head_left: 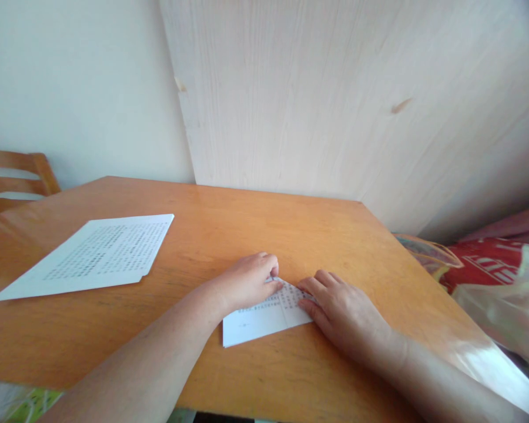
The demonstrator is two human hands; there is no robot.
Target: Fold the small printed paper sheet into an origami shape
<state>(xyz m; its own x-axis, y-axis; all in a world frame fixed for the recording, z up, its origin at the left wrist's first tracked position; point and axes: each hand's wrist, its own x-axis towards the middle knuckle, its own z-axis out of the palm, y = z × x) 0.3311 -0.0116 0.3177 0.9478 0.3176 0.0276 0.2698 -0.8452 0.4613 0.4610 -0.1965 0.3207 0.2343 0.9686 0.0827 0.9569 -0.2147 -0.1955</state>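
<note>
Lightly creased paper [268, 322], glossy table [247, 226].

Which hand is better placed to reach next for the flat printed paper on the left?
Probably the left hand: it is nearer the flat printed paper, while the right hand is farther across the table. Both hands touch the folded paper, so the left would first need to come away.

A table [264, 220] stands by a pale wall [70, 76] and a grained board [291, 94]. At left is a chair [15, 185]. Light [485, 359] shines on the table's right.
</note>
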